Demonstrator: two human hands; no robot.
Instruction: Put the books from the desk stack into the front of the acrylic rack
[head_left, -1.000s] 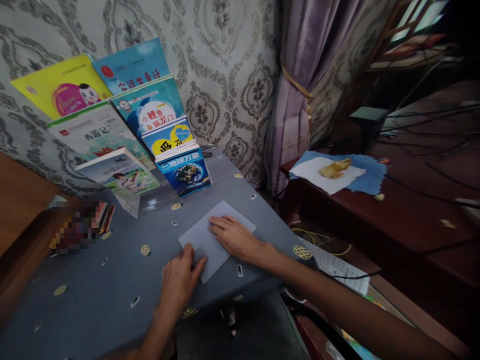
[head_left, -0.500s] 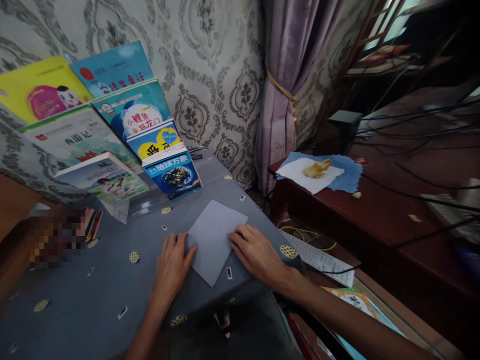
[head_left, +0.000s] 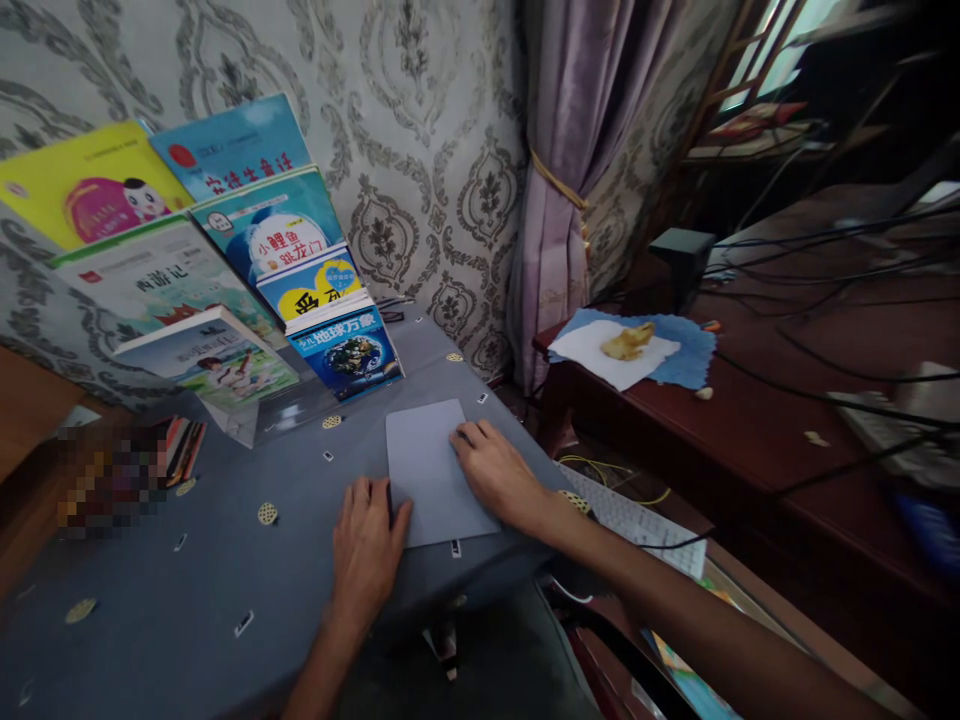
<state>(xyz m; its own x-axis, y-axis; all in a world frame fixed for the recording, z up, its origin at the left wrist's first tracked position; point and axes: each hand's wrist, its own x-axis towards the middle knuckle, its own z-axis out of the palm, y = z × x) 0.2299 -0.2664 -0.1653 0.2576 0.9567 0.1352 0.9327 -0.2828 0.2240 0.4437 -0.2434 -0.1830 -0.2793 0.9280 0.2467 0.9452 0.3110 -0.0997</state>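
A plain pale grey sheet of paper [head_left: 431, 470] lies flat on the table near its right front corner, its long sides running away from me. At its left edge is my left hand [head_left: 367, 545], fingers bent and the thumb on the lower left border. My right hand [head_left: 499, 475] grips the right edge from above, fingers drawn together, and the wrist covers part of the tabletop. The undersides of the fingers are hidden on both hands.
A clear stand [head_left: 281, 425] holds several upright children's books [head_left: 345, 355] at the back left. The patterned grey tablecloth [head_left: 217, 560] covers the table. Right of it stands a dark red desk [head_left: 757, 400] with cables, a blue cloth [head_left: 694, 360] and a white keyboard [head_left: 637, 515] below.
The sheet has turned from a diamond position to nearly square with the table edge. My left hand has shifted right and nearer me; my right hand has moved slightly up and left.
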